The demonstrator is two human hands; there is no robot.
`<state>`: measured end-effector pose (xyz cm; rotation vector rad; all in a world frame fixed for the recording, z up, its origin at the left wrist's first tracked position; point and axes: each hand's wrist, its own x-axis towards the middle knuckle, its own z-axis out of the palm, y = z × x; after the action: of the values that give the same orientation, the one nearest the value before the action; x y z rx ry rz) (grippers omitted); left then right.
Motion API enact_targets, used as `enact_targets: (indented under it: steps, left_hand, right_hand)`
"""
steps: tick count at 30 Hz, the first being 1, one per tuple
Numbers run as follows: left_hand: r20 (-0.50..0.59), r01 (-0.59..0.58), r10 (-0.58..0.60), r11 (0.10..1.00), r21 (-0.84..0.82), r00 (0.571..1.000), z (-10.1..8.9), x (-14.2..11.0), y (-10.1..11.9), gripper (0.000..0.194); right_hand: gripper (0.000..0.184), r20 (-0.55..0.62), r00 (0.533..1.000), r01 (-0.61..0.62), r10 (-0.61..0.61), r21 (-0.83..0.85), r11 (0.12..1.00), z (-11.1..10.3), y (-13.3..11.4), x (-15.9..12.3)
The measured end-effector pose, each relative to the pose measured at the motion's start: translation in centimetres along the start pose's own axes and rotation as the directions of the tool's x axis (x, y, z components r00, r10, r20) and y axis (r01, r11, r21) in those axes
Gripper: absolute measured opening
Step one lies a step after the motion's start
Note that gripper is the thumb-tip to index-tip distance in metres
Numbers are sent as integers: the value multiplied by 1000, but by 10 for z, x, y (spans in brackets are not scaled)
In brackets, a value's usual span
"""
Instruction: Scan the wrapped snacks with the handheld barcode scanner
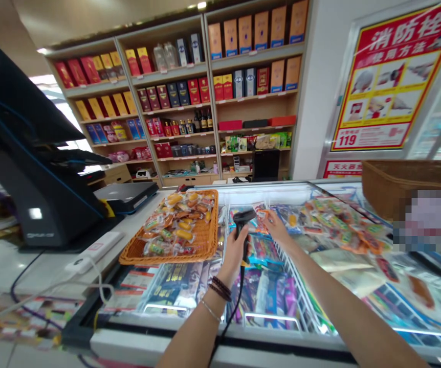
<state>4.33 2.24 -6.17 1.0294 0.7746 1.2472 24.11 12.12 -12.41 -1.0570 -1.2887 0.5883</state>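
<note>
My left hand [236, 253] is shut around the grip of a black corded handheld barcode scanner [244, 217], whose head tilts forward and whose cable runs down past my wrist. My right hand [278, 229] reaches out just beyond the scanner head, its fingers pinching a small orange-and-blue snack packet [263, 219]. Below both hands lies a glass-topped chest freezer [266, 191] filled with colourful packets. To the left of my left hand, a woven orange tray [215, 220] holds several wrapped sausage snacks.
A black point-of-sale terminal [32, 153] and a white power strip [93, 251] stand on the counter at left. A wicker basket [400, 186] sits at right, partly behind a blurred patch. Wooden shelves [174, 97] of boxed liquor line the back wall beside a red poster [395, 76].
</note>
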Motion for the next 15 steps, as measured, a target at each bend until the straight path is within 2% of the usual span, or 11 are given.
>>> enact_targets:
  steps: [7, 15]
  left_hand:
    - [42, 4, -5, 1000, 18, 999, 1, -6, 3, 70]
    - [94, 27, -27, 1000, 10, 995, -1, -9, 5, 74]
  right_hand:
    - [63, 12, 996, -88, 87, 31, 996, -1, -14, -6]
    - [61, 19, 997, -70, 70, 24, 997, -2, -19, -6]
